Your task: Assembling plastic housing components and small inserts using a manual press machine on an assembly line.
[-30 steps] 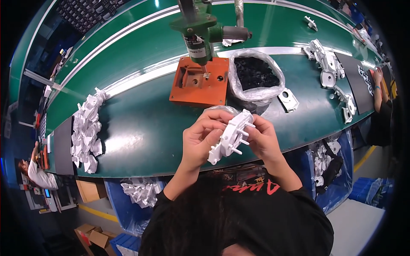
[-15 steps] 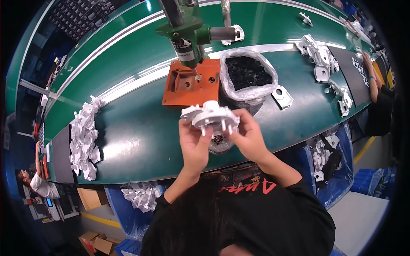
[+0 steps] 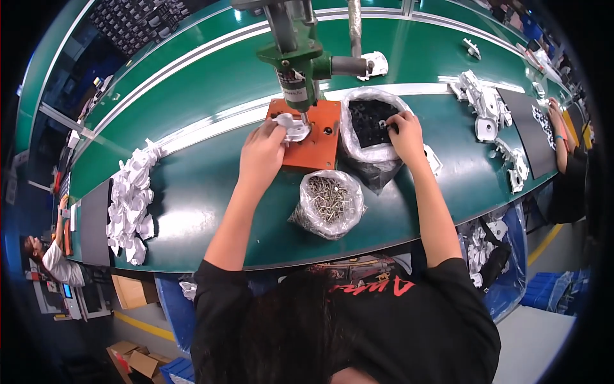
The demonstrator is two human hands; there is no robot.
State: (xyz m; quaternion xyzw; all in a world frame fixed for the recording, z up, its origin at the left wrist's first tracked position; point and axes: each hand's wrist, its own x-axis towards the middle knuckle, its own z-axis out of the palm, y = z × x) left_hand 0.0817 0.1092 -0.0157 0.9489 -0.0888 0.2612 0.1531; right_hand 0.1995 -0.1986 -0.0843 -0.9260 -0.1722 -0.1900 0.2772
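Observation:
A white moulded plastic part (image 3: 295,130) lies on the orange fixture block (image 3: 318,152), beneath the spindle of a green press (image 3: 298,80). My left hand (image 3: 261,152) is closed on the part's left side. To the right stands a clear plastic bag (image 3: 377,154) filled with small black pieces (image 3: 366,121). My right hand (image 3: 407,137) reaches over its right rim, thumb and fingers pinched together; what they hold is too small to make out. Closer to me sits an open bag (image 3: 306,216) of loose metal screws (image 3: 330,198).
White plastic parts lie piled at the left (image 3: 131,205) and at the right (image 3: 484,105) of the green bench (image 3: 192,217). Another white part (image 3: 432,160) rests beside the black-piece bag. Blue bins (image 3: 511,272) stand below the bench edge. Co-workers' arms (image 3: 560,137) show at both sides.
The white part has gone from both hands in front of me onto the orange fixture, still in my left hand. My right hand has let go of it and moved to the black-piece bag.

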